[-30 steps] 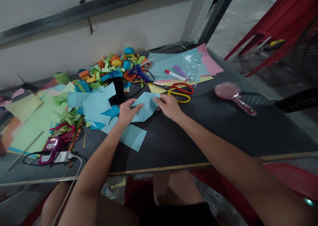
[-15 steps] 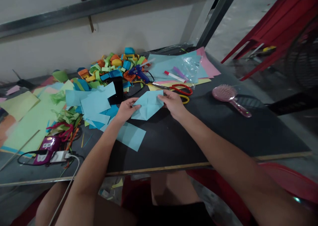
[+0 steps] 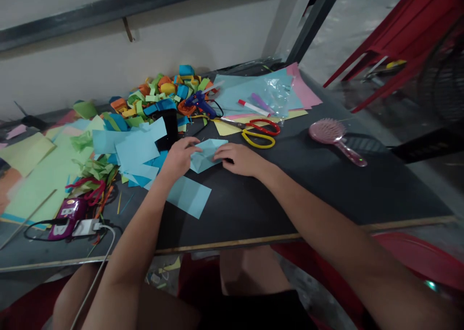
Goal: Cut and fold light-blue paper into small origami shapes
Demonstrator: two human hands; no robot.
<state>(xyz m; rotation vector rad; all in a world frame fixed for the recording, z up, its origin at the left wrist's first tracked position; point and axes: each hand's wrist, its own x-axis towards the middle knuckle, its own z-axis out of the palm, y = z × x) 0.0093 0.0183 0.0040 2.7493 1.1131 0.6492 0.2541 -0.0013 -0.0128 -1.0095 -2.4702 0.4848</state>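
A creased light-blue paper (image 3: 205, 159) lies on the dark table between my hands. My left hand (image 3: 180, 157) grips its left side, fingers bent over the edge. On its right part rest the fingertips of my right hand (image 3: 237, 159), curled and close together, pinching the paper. Just below and left is a flat blue sheet (image 3: 191, 197). More loose blue sheets (image 3: 137, 149) are piled to the left of my left hand. Scissors with one red and one yellow handle (image 3: 258, 137) lie beyond my right hand.
Behind are folded colourful paper pieces (image 3: 159, 95), a blue glue gun (image 3: 201, 103) and a red-capped marker (image 3: 253, 107). A pink hairbrush (image 3: 335, 139) lies at right, a purple device (image 3: 68, 217) with cables at left. The table's front edge (image 3: 232, 243) runs below.
My right hand has moved left and down from the paper's upper right corner onto its right part. The paper now sits lower and looks narrower; the yellow scissor handle shows fully.
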